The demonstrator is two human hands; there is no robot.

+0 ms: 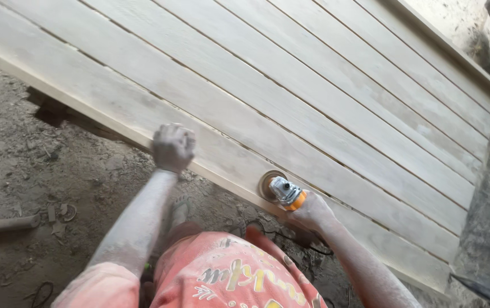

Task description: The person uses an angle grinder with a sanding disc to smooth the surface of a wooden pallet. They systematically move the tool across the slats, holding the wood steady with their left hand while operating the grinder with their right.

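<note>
One large wooden panel [290, 102] of grooved boards fills most of the view; about eight boards can be counted across it, though the far ones run out of frame. One angle grinder [282, 191] with one sanding disc sits at the panel's near edge. Two hands show: the left hand [172, 147] on the panel's near edge, the right hand [312, 212] just beside it, gripping the grinder. One pipe-like piece [5, 224] lies on the dirt ground [28, 171], well apart from the panel.
</note>
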